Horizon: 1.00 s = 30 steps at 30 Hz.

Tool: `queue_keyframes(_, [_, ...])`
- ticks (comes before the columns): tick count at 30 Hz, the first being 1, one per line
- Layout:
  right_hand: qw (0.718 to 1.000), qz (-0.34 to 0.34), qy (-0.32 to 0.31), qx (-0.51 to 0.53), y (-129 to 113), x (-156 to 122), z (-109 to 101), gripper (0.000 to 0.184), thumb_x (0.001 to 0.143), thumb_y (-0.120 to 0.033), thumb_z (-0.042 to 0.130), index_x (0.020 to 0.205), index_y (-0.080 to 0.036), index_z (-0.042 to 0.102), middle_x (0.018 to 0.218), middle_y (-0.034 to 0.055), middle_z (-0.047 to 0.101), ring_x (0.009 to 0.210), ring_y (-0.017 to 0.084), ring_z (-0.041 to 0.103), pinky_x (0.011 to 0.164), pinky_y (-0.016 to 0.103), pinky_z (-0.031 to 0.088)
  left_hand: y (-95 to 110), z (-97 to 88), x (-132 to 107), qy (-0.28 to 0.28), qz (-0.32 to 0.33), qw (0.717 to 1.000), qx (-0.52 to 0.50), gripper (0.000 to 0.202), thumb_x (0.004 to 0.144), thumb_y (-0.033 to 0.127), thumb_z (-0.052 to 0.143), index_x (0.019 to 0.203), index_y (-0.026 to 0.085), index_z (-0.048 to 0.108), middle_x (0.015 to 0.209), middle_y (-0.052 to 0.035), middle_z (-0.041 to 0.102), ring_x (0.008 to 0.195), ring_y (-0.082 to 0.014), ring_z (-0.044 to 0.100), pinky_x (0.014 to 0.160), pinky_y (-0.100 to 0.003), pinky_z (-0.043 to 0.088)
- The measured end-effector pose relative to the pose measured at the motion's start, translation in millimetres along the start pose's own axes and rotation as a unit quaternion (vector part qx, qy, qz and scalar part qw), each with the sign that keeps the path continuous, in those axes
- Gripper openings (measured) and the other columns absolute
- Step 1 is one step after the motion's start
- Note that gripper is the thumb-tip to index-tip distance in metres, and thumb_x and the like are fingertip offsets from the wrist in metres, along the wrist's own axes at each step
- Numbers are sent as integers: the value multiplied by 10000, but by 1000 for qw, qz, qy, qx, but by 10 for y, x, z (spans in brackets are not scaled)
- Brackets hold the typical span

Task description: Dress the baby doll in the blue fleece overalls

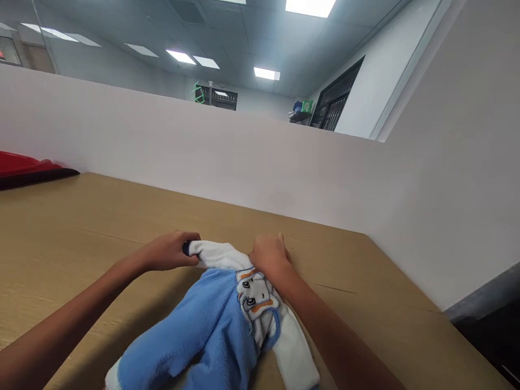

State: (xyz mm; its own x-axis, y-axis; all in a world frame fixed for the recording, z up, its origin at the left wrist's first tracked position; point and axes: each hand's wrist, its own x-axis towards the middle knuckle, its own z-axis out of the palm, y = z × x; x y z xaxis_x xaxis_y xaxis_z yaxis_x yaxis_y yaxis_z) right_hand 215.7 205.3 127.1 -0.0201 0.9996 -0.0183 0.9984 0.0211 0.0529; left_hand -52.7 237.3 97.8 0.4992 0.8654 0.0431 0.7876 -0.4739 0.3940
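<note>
A fleecy baby romper [219, 319], blue with white sleeves and an embroidered animal face on its chest, is stretched between both hands above the brown tabletop. My left hand [173, 251] pinches the dark cuff end of one white sleeve. Around the neck and shoulder area of the romper, my right hand [270, 253] is closed, its fingers mostly hidden behind the hand. The second white sleeve hangs beside my right forearm. The blue legs spread toward me, and their lower ends run out of the frame.
The brown tabletop [122, 211] meets a low white wall [227, 157] at the back. A red and black item [32, 169] lies at the far left. Another white wall [455, 179] rises on the right, with a dark area beyond the table's right edge.
</note>
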Motion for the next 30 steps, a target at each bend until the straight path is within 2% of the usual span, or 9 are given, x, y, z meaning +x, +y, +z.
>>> queue_keyframes(5, [992, -18, 72, 98, -31, -195, 111, 309, 1051, -358, 517, 1064, -177, 768, 1074, 109, 829, 1095, 290, 735, 1070, 468, 398, -44, 67, 40, 8, -14, 1000, 4, 339, 802, 468, 599, 1002, 209, 689, 863, -42, 726, 790, -253, 645, 650, -306, 375])
queue_keyframes(8, [982, -39, 100, 154, 33, -428, 173, 272, 1062, -385, 510, 1065, -237, 738, 1076, 37, 818, 1067, 237, 721, 1021, 413, 420, -62, 77, 23, 0, -16, 1000, 9, 369, 803, 472, 597, 1041, 209, 697, 911, -58, 742, 822, -270, 660, 668, -317, 393])
queue_keyframes(10, [971, -57, 123, 195, 145, -684, 272, 245, 1044, -375, 543, 1174, -249, 708, 1183, 58, 788, 1124, 249, 694, 1022, 416, 432, -90, 93, 6, -9, -20, 1000, 11, 381, 798, 467, 593, 1056, 207, 699, 925, -65, 745, 836, -280, 667, 677, -324, 404])
queue_keyframes(12, [965, -56, 142, 212, 321, -1000, 469, 426, 1002, -433, 600, 1380, -238, 629, 1420, 131, 682, 1318, 343, 604, 1077, 489, 433, -126, 120, -11, -20, -22, 1000, 11, 382, 789, 451, 585, 1060, 206, 699, 949, -70, 749, 860, -287, 675, 692, -328, 420])
queue_keyframes(16, [970, -43, 125, 205, 833, -1590, 1121, 584, 861, -456, 728, 1410, -284, 627, 1315, 99, 738, 1168, 370, 685, 997, 531, 520, -183, 189, -30, -38, -25, 999, 11, 366, 786, 443, 563, 1031, 201, 689, 967, -84, 750, 885, -303, 684, 703, -335, 439])
queue_keyframes(19, [973, -37, 142, 179, 1196, -1813, 1542, 661, 787, -497, 771, 1381, -231, 654, 1294, 132, 768, 1108, 383, 736, 936, 525, 569, -185, 251, -35, -45, -30, 998, 20, 385, 784, 448, 543, 1040, 189, 667, 981, -109, 749, 901, -322, 690, 714, -351, 447])
queue_keyframes(21, [972, 9, 155, 174, 1342, -1837, 1652, 568, 827, -528, 729, 1310, -232, 684, 1213, 126, 797, 1045, 370, 759, 900, 522, 569, -170, 294, -43, -49, -32, 998, 27, 398, 781, 453, 529, 1044, 179, 646, 1003, -132, 748, 920, -334, 695, 739, -367, 457])
queue_keyframes(24, [969, 57, 175, 164, 1421, -1739, 1600, 379, 907, -508, 669, 1184, -252, 713, 1130, 113, 808, 1028, 368, 753, 917, 541, 522, -134, 353, -73, -56, -33, 997, 41, 368, 777, 459, 507, 998, 182, 606, 1004, -157, 744, 936, -351, 701, 764, -385, 471])
queue_keyframes(30, [952, 46, 230, 195, 1471, -1444, 1503, 338, 965, -505, 636, 1135, -221, 704, 1120, 121, 779, 1074, 357, 703, 973, 525, 490, -114, 443, -155, -75, -41, 994, 65, 261, 780, 373, 508, 959, 198, 580, 1035, -179, 752, 978, -365, 722, 792, -401, 515])
